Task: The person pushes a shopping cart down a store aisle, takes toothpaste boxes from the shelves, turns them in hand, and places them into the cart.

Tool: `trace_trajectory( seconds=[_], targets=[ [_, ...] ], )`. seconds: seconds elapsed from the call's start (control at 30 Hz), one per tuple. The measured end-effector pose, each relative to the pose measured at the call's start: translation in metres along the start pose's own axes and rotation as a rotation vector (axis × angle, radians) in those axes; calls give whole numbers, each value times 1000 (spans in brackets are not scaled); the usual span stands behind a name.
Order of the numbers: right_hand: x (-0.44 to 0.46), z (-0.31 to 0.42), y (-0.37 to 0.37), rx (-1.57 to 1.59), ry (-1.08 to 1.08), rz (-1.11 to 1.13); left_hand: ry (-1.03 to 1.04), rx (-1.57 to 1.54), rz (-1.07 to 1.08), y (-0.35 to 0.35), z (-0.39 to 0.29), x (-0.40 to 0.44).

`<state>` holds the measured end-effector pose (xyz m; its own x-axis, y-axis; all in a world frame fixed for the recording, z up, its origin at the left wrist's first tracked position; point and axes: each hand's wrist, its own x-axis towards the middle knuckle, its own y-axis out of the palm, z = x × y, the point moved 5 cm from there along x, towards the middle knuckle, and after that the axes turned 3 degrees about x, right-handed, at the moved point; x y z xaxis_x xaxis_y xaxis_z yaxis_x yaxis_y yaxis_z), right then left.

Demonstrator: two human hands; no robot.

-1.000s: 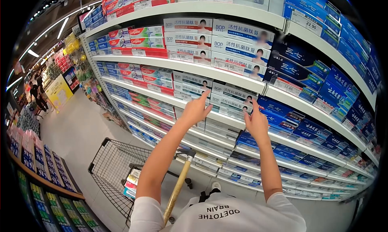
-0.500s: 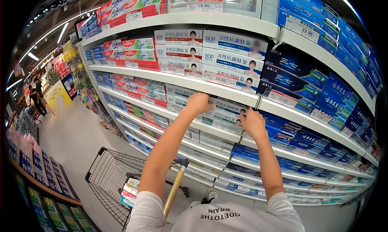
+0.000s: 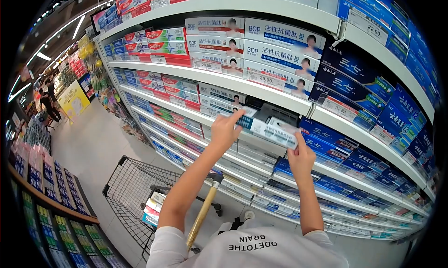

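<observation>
A white and dark-teal toothpaste box [image 3: 268, 131] is held between both hands, tilted, in front of the second shelf. My left hand [image 3: 226, 129] pinches its left end, and my right hand [image 3: 301, 152] grips the right end. Behind the box a dark gap [image 3: 268, 110] shows in the shelf row. Beside that gap, to the left, lie stacked BOP boxes [image 3: 217, 98]. More BOP boxes [image 3: 280, 51] stand in stacks on the shelf above.
A wire shopping cart [image 3: 135, 186] with a few packages in it stands at the lower left, its yellowish handle [image 3: 204, 214] near my body. Blue boxes [image 3: 326, 139] fill shelves on the right. Another display shelf [image 3: 51, 193] is at the far left. People [image 3: 48, 104] are in the distant aisle.
Both hands reached onto the second shelf, closed on a box and brought it out. A dark gap now shows where boxes lay.
</observation>
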<state>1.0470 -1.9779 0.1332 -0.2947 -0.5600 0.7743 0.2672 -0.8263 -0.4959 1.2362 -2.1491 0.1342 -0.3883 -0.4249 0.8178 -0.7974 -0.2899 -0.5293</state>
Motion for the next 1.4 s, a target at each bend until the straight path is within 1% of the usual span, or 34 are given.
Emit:
trace_trajectory(
  seconds=[0.03,0.07,0.1,0.13,0.17,0.2,0.23,0.27,0.3,0.33,0.37,0.4,0.43,0.47,0.5,0.53,0.6,0.63,0.73,0.77,0.8,0.83,0.93,0.97,1.0,1.03,1.1,1.13,1.2,1.23,1.27,1.33,1.37,1.4],
  targets=[
    [-5,9,-12,27,-22,-11,24,-41,-17,-17,-6,-10],
    [-8,18,-21,123,-57,-51,73,-70,-12,-33,-8,-23],
    [-7,29,-32,142,-58,28,11,-82,82,-54,-15,-34],
    [-13,27,-34,205,40,170,-1,-144,69,-74,-20,-43],
    [-11,37,-37,303,5,222,-19,-205,58,-91,-24,-55],
    [-12,46,-36,404,-24,283,-115,-306,135,-101,-24,-69],
    [-16,44,-23,620,-11,388,-329,-645,136,-101,-21,-90],
    [-30,41,4,1021,132,429,-558,-986,114,-100,-21,-117],
    [-47,48,22,1307,442,498,-668,-1076,89,-105,-29,-132],
    [-67,57,39,1563,791,554,-957,-1081,107,-115,-40,-147],
    [-83,64,56,1623,947,624,-1184,-1208,-2,-119,-46,-165],
    [-100,61,75,1575,1054,717,-1397,-1327,-131,-123,-51,-182],
    [-106,69,83,1600,1128,746,-1482,-1258,-123,-131,-53,-194],
    [-112,79,89,1627,1200,767,-1544,-1290,-168,-136,-53,-212],
    [-117,87,95,1634,1188,846,-1578,-1304,-249,-145,-59,-221],
    [-124,94,99,1577,1253,880,-1602,-1318,-329,-153,-64,-227],
    [-127,113,105,1543,1191,1054,-1556,-1328,-479,-164,-67,-247],
    [-125,123,106,1429,1109,1087,-1570,-1286,-551,-170,-69,-257],
    [-126,151,108,1468,978,1312,-1548,-1241,-727,-187,-76,-281],
    [-131,153,114,1391,905,1354,-1557,-1225,-783,-190,-79,-286],
    [-133,156,115,1420,871,1443,-1564,-1217,-832,-193,-81,-291],
    [-134,159,116,1449,833,1528,-1555,-1231,-845,-196,-83,-296],
    [-137,170,114,1356,776,1632,-1523,-1236,-903,-202,-83,-305],
    [-140,172,112,1361,804,1629,-1513,-1233,-927,-203,-82,-307],
    [-142,172,111,1366,833,1626,-1506,-1241,-923,-203,-82,-308],
    [-144,172,111,1364,796,1638,-1500,-1249,-918,-204,-82,-309],
    [-149,165,113,1326,789,1685,-1494,-1286,-917,-204,-82,-314],
    [-151,163,113,1309,786,1710,-1479,-1238,-875,-204,-83,-315],
    [-151,163,113,1291,833,1677,-1444,-1134,-786,-208,-85,-316],
    [-150,161,114,1283,847,1681,-1385,-1182,-757,-211,-86,-315],
    [-150,159,115,1275,860,1685,-1304,-1081,-695,-215,-86,-308],
    [-160,146,122,1334,964,1667,-1144,-882,-570,-224,-89,-286],
    [-164,142,124,1366,1015,1655,-1064,-804,-461,-227,-90,-281],
    [-168,138,126,1397,1063,1643,-994,-726,-401,-226,-91,-278]
  ],
)
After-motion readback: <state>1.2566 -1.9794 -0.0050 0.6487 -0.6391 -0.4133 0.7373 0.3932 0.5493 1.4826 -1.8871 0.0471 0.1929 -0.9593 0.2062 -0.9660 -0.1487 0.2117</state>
